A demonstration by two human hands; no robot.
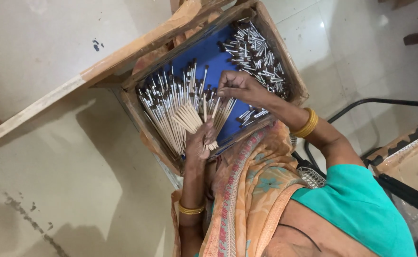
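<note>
A wooden tray (pixel 285 62) lined with blue sheet (pixel 209 54) rests on my lap and holds many thin pale sticks with dark tips. One heap of sticks (pixel 164 102) lies at the tray's left, another heap (pixel 256 52) at its far right. My left hand (pixel 200 142) grips a fanned bundle of sticks (pixel 192 116) by their bare ends, over the tray's near edge. My right hand (pixel 237 86) is above the bundle, with its fingertips pinched on a single stick (pixel 215 107) at the top of the fan. Both wrists wear gold bangles.
A wooden plank (pixel 90 71) runs diagonally from the tray's far-left side across the pale tiled floor (pixel 66 181). Orange patterned cloth (pixel 252 185) covers my lap. A black metal frame (pixel 385 101) and a wooden piece (pixel 408 152) stand at the right.
</note>
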